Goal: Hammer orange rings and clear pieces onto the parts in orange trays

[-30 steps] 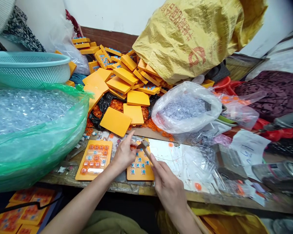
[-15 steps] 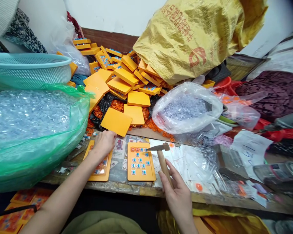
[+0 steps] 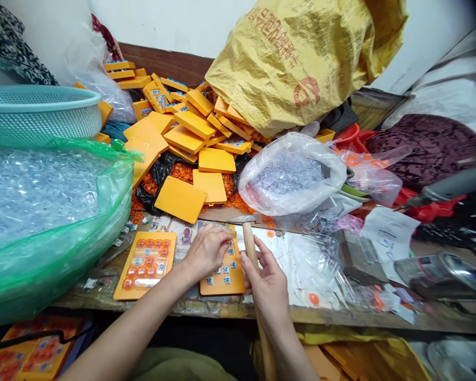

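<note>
Left hand [image 3: 208, 251]: fingertips bunched over the upper part of a yellow panel [image 3: 236, 286] dotted with blue pieces; whether they pinch anything I can't tell from here.
Right hand [image 3: 268, 278]: wrapped round the wooden handle of a hammer [image 3: 249, 241], just beside that panel.
Panel: flat at the bench's near edge; a second panel [image 3: 119, 286], filled with orange caps, lies to its left.
Bench [image 3: 317, 316]: worn wood, partly papered, scattered with small bits.
Bags: a green one [image 3: 63, 259] at left and a white one [image 3: 337, 182] behind, both holding clear pieces.
Back: heaped yellow panels [image 3: 194, 124], a yellow sack [image 3: 301, 63], pale wall [image 3: 174, 24].
</note>
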The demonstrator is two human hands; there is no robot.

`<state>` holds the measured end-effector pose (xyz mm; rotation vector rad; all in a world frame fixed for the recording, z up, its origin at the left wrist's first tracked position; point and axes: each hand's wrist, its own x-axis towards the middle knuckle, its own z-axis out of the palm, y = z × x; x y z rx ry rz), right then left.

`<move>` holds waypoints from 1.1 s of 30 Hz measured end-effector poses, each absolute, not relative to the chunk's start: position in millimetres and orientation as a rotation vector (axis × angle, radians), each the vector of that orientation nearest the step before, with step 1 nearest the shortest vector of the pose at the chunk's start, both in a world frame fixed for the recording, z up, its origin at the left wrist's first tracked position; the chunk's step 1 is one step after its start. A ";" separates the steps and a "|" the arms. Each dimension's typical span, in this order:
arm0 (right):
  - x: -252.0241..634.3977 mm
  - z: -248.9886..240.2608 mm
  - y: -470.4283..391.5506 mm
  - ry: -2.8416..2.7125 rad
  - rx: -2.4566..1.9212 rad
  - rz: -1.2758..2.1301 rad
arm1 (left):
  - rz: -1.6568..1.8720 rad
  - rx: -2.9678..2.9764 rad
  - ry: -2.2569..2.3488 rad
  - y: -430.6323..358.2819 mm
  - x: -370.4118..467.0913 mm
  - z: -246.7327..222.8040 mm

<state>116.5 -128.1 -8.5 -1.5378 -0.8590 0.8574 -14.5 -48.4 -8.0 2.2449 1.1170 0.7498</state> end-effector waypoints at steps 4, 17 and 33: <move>127.0 -18.6 -146.8 -0.963 -1.609 0.715 | 0.677 2.222 1.167 -46.0 -16.6 -15.3; 140.2 -24.8 -161.0 -1.855 -1.706 -0.173 | 0.800 2.166 1.153 -51.2 -15.3 -28.0; 147.6 -22.7 -156.1 -1.402 -1.629 0.114 | 0.747 1.860 1.329 -49.6 -16.2 -14.7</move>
